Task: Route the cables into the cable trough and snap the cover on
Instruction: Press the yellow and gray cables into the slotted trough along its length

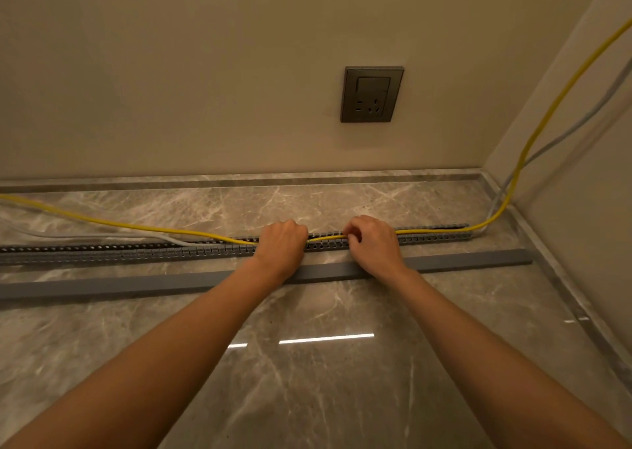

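A long grey slotted cable trough (136, 251) lies on the marble floor, parallel to the wall. A yellow cable (136, 226) comes from the left, dips into the trough at its middle and runs right inside it, then climbs the right wall. A white cable (102, 234) enters the trough left of my hands, and a pale one rises beside the yellow at the right corner. My left hand (282, 243) is curled over the yellow cable at the trough. My right hand (371, 239) pinches the same cable a short way to the right. The grey cover strip (136, 285) lies on the floor in front of the trough.
A dark wall socket (372, 94) sits on the beige wall above the trough. A marble skirting (239, 179) runs along the wall base. The side wall closes the corner at right. Glossy marble floor (307, 363) spreads under my forearms.
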Action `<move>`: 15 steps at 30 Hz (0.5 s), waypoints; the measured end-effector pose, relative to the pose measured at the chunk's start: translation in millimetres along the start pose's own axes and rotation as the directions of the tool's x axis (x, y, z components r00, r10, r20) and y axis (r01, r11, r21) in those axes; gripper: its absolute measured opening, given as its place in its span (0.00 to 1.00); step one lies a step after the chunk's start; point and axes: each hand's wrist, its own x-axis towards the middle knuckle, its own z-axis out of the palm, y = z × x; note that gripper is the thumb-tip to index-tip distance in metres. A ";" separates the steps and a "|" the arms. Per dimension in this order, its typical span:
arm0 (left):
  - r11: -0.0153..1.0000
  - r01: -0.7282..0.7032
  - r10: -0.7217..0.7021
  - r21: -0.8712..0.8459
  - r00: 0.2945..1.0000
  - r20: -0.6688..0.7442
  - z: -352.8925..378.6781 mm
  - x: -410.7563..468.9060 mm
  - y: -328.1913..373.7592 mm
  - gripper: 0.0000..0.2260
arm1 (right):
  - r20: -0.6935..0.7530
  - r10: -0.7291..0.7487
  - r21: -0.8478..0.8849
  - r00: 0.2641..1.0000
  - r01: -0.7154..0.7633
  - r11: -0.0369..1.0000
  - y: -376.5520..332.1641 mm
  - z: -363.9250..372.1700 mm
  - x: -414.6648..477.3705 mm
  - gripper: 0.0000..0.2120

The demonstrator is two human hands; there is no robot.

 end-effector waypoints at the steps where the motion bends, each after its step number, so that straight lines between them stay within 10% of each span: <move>1: 1.000 0.000 0.000 -0.006 1.000 -0.004 0.3 0.5 3.3 0.11 | 0.000 -0.020 0.003 1.000 0.020 1.000 4.0 -1.4 -3.2 0.09; 15: 0.987 -0.148 0.145 -0.055 0.988 -0.062 0.7 17.5 64.3 0.11 | -0.001 0.080 0.000 0.997 -0.080 0.997 59.2 -37.8 -11.0 0.15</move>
